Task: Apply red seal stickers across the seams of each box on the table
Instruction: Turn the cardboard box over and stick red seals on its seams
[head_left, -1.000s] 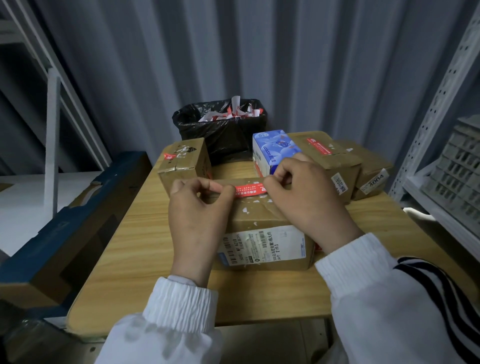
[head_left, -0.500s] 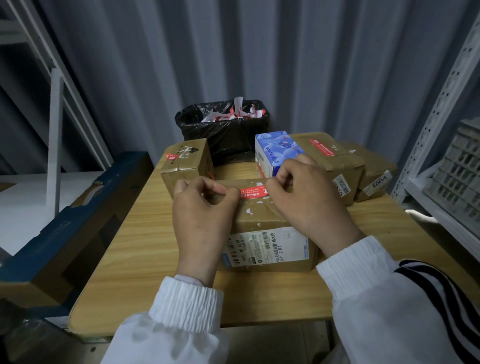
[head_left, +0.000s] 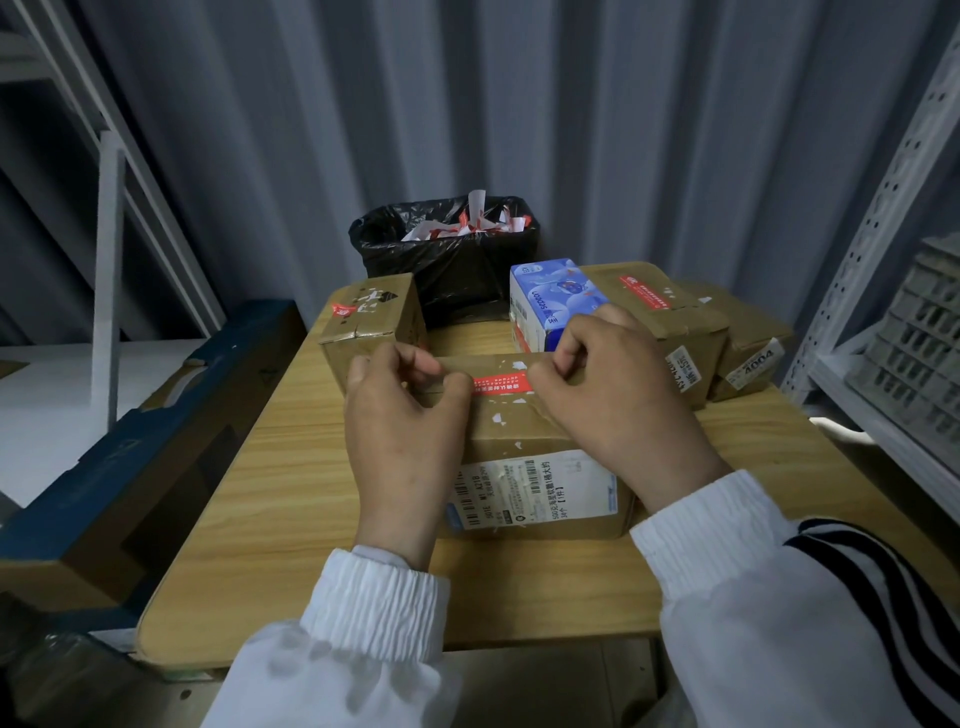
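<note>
our left hand (head_left: 400, 415) and right hand (head_left: 608, 400) each pinch an end of the sticker (head_left: 498, 385) on the box (head_left: 519, 436); thin and tacky, we judge, best held taut by its ends.

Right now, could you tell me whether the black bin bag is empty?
No, the black bin bag holds white and red paper scraps.

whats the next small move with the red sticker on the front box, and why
Probably press it flat onto the front box: the red sticker stretches across its top, ends pinched by the left hand and right hand.
</note>
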